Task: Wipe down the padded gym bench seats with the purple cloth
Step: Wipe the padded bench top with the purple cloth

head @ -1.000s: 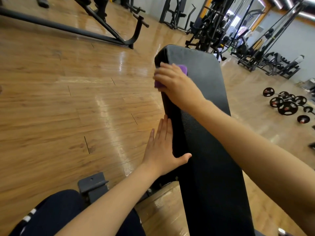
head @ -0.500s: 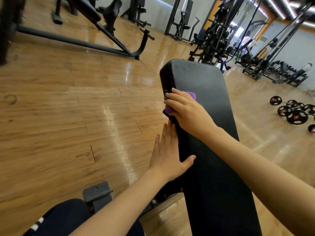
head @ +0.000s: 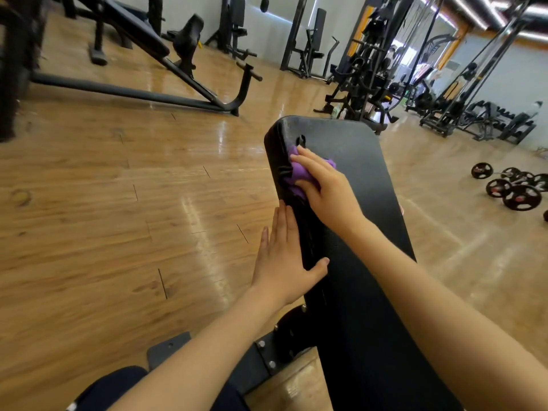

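Note:
A long black padded bench (head: 361,179) runs from the lower right toward the middle of the view. The purple cloth (head: 298,173) is bunched against the pad's left edge near its far end. My right hand (head: 323,185) grips the cloth there, fingers curled over it. My left hand (head: 281,259) lies flat against the pad's left side a little nearer to me, fingers straight, thumb resting on the top surface.
Wooden floor (head: 133,203) spreads out to the left. A black machine frame (head: 178,96) lies at the back left, weight machines (head: 364,69) stand behind the bench, and several weight plates (head: 513,188) lie on the floor at right. The bench's metal bracket (head: 264,351) shows below.
My right hand slid the cloth along the pad's left edge, first toward me and now back near the far end. The left hand stayed flat on the side. The view shifted.

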Demonstrator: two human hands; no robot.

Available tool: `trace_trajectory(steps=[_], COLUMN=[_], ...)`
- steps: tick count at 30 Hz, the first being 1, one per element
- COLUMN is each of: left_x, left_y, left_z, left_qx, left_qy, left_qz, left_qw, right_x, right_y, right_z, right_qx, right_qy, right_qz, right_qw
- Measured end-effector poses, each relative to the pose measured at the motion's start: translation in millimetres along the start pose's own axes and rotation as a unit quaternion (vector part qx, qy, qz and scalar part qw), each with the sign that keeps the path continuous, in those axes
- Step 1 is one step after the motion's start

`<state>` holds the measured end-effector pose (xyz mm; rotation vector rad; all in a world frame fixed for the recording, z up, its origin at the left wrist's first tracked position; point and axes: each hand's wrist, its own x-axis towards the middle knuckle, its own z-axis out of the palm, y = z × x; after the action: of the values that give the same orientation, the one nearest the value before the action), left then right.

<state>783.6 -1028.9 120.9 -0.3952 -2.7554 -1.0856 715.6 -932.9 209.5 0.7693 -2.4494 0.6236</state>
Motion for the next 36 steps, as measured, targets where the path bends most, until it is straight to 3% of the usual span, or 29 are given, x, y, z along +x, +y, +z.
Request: trace_trajectory(steps=[5,10,12,15,18,22,26,28,33,36], left_x=[18.0,70.8,79.5,80.8,82.3,81.4,80.1,79.2,78.0,77.6], left_y=[2.4,15.1,13.8,7.2,6.2,8.2,8.8,10.2,16.4,19.7], left_z=[-25.4,-54.5,-51.8,-42.0,-38.8,-39.5,-40.1,-41.5,-44.9,-48.0], left_qx=[0.001,0.033,0.063,0.067,0.069,0.083,0.096,0.113,0.167,0.194], left_qy=[0.041,0.106,0.106,0.132,0.142,0.143,0.139,0.133,0.119,0.104], left_qz=[-0.001,0.013,0.027,0.053,0.062,0.055,0.042,0.033,0.002,-0.009], left_qw=[0.999,0.994,0.992,0.988,0.986,0.985,0.985,0.984,0.979,0.975], right_x=[53.9,78.1,72.5,55.6,52.8,46.1,1.4,-9.8,-3.3,-8.9], right_y=[17.2,37.5,72.1,135.7,145.8,82.1,57.3,76.8,93.4,63.1], right_z=[-14.8,-5.0,-19.7,-46.0,-45.2,-18.6,-9.3,-18.6,-18.3,-4.6], right_qx=[0.048,0.011,0.007,0.009,0.019,0.042,0.031,0.018,0.074,0.088], right_qy=[0.092,0.018,0.043,0.070,0.083,0.121,0.039,0.043,0.157,0.148], right_qz=[0.069,0.024,0.089,0.263,0.327,0.242,0.099,0.110,0.270,0.255], right_qw=[0.992,0.999,0.995,0.962,0.941,0.962,0.994,0.993,0.947,0.951])
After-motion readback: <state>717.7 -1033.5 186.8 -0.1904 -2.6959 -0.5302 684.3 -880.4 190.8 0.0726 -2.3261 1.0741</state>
